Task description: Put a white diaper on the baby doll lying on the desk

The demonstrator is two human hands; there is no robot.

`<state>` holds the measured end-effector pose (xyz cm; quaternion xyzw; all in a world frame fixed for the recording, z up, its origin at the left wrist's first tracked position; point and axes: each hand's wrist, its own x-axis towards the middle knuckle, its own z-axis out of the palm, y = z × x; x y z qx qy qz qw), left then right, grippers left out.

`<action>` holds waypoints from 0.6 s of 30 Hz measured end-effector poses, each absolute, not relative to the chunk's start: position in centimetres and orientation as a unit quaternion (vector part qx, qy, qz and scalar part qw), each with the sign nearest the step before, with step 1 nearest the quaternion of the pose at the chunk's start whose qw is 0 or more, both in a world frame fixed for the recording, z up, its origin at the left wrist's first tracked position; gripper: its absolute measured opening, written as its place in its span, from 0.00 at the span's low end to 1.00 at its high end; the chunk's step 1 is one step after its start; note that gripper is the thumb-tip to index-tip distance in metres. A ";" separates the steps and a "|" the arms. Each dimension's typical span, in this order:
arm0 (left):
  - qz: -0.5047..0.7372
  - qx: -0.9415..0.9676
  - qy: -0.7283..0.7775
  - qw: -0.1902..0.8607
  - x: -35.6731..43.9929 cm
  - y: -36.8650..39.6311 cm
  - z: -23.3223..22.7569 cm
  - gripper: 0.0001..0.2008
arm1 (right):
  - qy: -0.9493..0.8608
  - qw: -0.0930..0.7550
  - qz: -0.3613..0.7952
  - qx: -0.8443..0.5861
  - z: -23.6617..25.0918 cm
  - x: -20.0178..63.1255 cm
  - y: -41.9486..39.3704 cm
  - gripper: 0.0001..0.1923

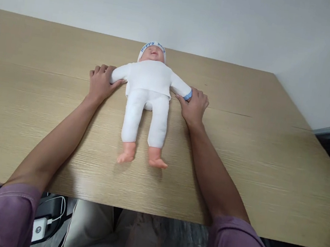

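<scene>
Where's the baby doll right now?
Head view, just left of centre: the baby doll lies face-up on the wood-grain table, between the left hand and right hand.

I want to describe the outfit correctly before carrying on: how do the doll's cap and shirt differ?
The cap carries blue lettering, while the front of the shirt is plain. The cap is clearly smaller than the shirt. The cap surrounds the head; the shirt covers the torso, with its sleeves spread outward. Both are mainly white and worn by the doll.
</scene>
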<state>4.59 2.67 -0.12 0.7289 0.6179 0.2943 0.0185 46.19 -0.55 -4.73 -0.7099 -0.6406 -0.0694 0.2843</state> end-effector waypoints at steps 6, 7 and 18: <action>0.312 0.717 0.623 0.035 4.6 2.7 0.0 0.45 | -0.623 0.283 -0.053 -0.727 -4.9 46.0 0.0 0.35; 0.316 0.713 0.625 0.038 4.6 2.6 0.0 0.46 | -0.618 0.283 -0.049 -0.732 -5.0 45.9 -0.1 0.36; 0.364 0.650 0.666 0.040 4.2 -2.5 -0.8 0.57 | -0.579 0.271 -0.031 -0.769 -5.3 43.0 -8.4 0.46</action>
